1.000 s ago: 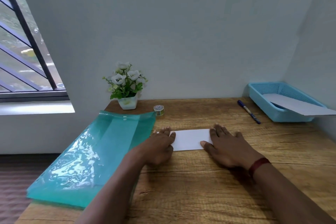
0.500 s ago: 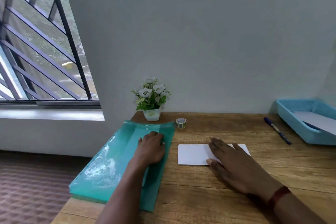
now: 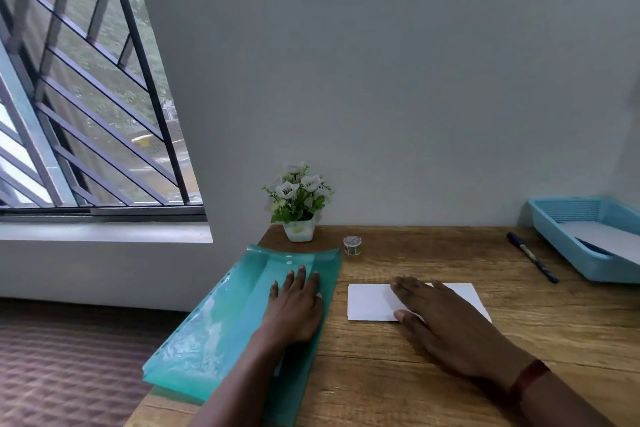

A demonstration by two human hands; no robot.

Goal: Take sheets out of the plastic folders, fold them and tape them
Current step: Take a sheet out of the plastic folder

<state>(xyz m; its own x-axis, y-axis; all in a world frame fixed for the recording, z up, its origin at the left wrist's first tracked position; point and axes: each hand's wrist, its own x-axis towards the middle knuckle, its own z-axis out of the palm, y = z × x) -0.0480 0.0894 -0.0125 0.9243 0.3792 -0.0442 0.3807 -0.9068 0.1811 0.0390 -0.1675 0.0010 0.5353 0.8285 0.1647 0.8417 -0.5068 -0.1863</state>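
Left hand rests flat, fingers extended, on the stacked teal plastic folders at the desk's left edge. Right hand, likewise flat and gripping nothing, presses the folded white sheet just beside them. Folders are probably thin, floppy and slick, best pinched at the far flap. The sheet is light and easily shifted. The hand covers much of the sheet; folder contents and number are indistinct. Tape roll stands near the wall.

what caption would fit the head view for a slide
Left hand flat on the teal plastic folders, right hand flat on a folded white sheet, tape roll waiting behind.
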